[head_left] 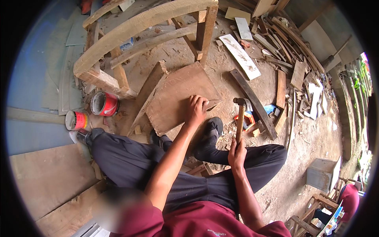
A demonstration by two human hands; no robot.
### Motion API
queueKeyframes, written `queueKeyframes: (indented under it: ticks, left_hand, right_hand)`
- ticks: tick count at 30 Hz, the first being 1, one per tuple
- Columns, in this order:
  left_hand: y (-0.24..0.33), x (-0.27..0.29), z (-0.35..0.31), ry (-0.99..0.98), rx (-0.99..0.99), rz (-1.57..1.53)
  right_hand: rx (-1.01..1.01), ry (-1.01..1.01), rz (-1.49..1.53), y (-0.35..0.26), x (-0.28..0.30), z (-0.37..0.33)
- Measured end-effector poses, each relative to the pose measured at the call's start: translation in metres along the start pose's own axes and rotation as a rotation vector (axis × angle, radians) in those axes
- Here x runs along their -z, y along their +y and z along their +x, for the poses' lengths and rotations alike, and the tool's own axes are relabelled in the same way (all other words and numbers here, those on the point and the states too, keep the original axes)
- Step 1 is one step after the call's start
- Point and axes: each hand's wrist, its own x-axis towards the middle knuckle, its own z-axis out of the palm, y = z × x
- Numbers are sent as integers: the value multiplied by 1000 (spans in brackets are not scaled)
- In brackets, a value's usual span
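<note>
Left hand (196,109) flat, fingers pressed on near right corner of brown board (179,96) lying on dirt floor. Right hand (237,153) closed around hammer (239,118) handle; long axis upright, head raised just right of left hand. Two red-and-white tins (103,103) off board's left edge. Orange-and-blue packet (248,118) behind hammer.

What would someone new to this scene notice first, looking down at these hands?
At centre, the left hand presses down on a flat brown board lying on the dirt floor, while the right hand grips a wooden-handled hammer raised just to the right of it. Behind the board stands a curved wooden chair frame, with two red tins at left.
</note>
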Motion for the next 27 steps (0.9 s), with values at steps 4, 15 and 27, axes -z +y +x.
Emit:
queueKeyframes:
  ticks: [4,15,27]
  left_hand:
    - [1,0,0,15,-19,-10]
    - [0,5,0,-22,48,-39]
    - [0,7,3,-62,76,-54]
  right_hand:
    - [-46,-33,-4,-5,1,-1]
    - [138,-194,94,-34,-13,-7]
    - [59,-256,-30,-40,-14,7]
